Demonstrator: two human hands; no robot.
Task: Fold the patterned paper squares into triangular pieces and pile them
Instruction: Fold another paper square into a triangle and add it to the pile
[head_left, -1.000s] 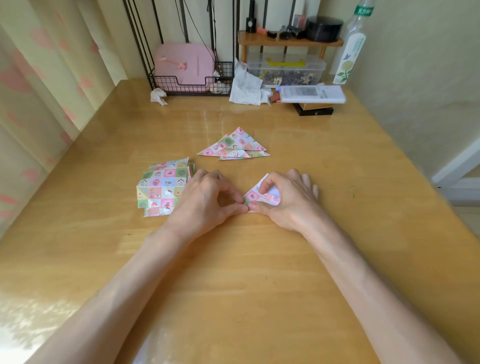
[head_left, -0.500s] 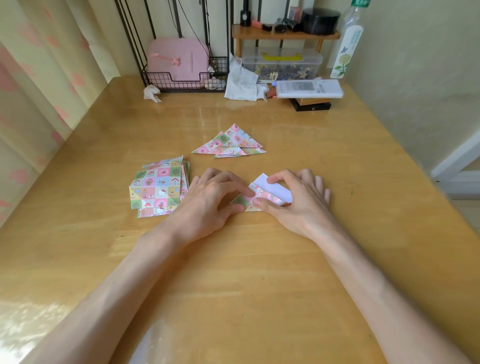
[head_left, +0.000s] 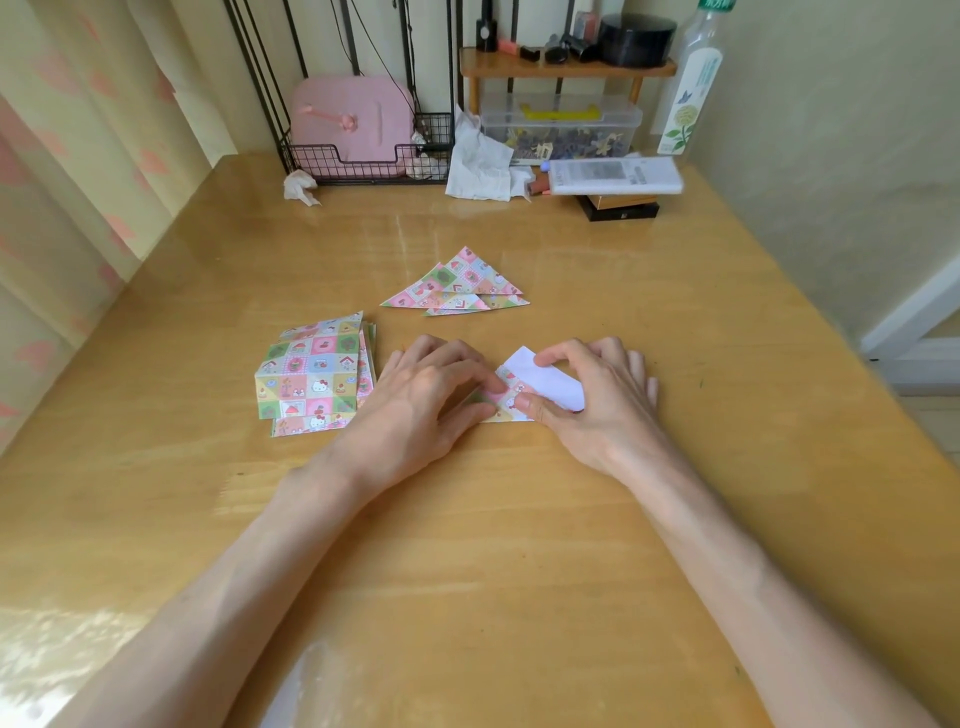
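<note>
Flap (head_left: 545, 378) lifts higher than before: right hand (head_left: 597, 410) grip pinches paper square (head_left: 511, 397), left hand (head_left: 421, 400) presses it; triangle pile (head_left: 457, 286) beyond, square stack (head_left: 311, 374) unfolded

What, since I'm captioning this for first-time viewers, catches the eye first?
The two hands at the centre of the table: the left hand presses down a patterned sheet while the right hand pinches its turned-up white flap. Next come the bright stack of squares to their left and the pile of triangles beyond them.
</note>
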